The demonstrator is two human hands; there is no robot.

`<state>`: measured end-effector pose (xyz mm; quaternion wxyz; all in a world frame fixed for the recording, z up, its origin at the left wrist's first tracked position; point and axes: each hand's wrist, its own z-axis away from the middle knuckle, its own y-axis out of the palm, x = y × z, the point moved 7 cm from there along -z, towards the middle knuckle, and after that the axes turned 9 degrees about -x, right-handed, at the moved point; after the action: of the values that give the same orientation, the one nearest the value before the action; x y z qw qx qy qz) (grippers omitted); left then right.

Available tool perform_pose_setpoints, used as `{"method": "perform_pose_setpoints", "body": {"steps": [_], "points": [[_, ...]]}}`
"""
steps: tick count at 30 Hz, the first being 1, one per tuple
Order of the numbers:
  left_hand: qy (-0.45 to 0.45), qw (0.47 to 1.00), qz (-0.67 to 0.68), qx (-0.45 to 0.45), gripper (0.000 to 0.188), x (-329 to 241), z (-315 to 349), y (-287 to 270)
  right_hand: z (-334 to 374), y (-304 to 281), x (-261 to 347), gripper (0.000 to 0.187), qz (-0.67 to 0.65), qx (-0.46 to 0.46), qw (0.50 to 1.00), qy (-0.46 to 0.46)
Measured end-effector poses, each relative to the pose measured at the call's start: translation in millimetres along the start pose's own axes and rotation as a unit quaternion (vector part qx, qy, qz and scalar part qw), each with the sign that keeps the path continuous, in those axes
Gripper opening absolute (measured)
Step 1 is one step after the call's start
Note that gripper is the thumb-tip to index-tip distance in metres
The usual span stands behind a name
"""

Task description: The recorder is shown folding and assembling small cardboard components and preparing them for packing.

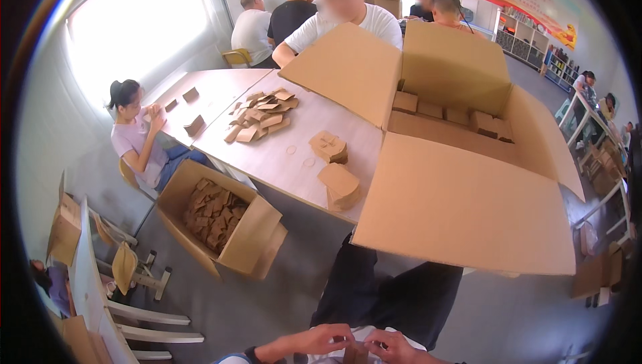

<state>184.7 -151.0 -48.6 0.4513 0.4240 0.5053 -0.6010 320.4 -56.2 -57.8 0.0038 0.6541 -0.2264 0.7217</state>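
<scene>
Low in the head view, close to my body, my left hand (329, 338) and my right hand (393, 348) face each other with fingers bent and closed. Between them is a small brown cardboard piece (356, 352), pinched near its upper edge. Its lower part is cut off by the picture's edge, so I cannot tell whether it is one piece or a stack. On the table ahead stand two neat stacks of brown cardboard pieces, a banded stack (329, 146) and a nearer stack (339, 185). Two thin rubber bands (308, 162) lie beside them.
A large open carton (461, 197) with bundles inside covers the table's right side, flaps spread toward me. Loose cardboard pieces (261, 116) are heaped on the table (267, 163). Left on the floor, another carton (257, 237) holds many pieces. People sit around the tables.
</scene>
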Motion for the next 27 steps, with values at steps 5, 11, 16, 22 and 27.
{"method": "perform_pose_setpoints", "body": {"steps": [5, 11, 16, 22, 27], "points": [[-0.048, 0.998, -0.005, 0.049, 0.021, 8, 6, 11, -2, 1, 3, 0.02, 0.012, 0.004, 1.0, -0.018], [-0.059, 0.997, 0.04, -0.029, 0.021, 2, 10, 3, 1, 1, 0, 0.017, 0.005, -0.024, 1.0, -0.017], [-0.013, 0.999, 0.034, 0.005, 0.022, 8, 8, 9, 5, 3, -4, 0.017, 0.012, -0.016, 1.0, -0.009], [0.004, 0.999, 0.018, -0.033, 0.025, -3, 12, 3, -3, 2, 1, 0.017, 0.002, -0.023, 0.999, -0.022], [-0.117, 0.99, 0.062, -0.046, 0.037, 5, 15, 12, -5, 8, -5, 0.016, 0.014, -0.029, 0.999, -0.01]]}}
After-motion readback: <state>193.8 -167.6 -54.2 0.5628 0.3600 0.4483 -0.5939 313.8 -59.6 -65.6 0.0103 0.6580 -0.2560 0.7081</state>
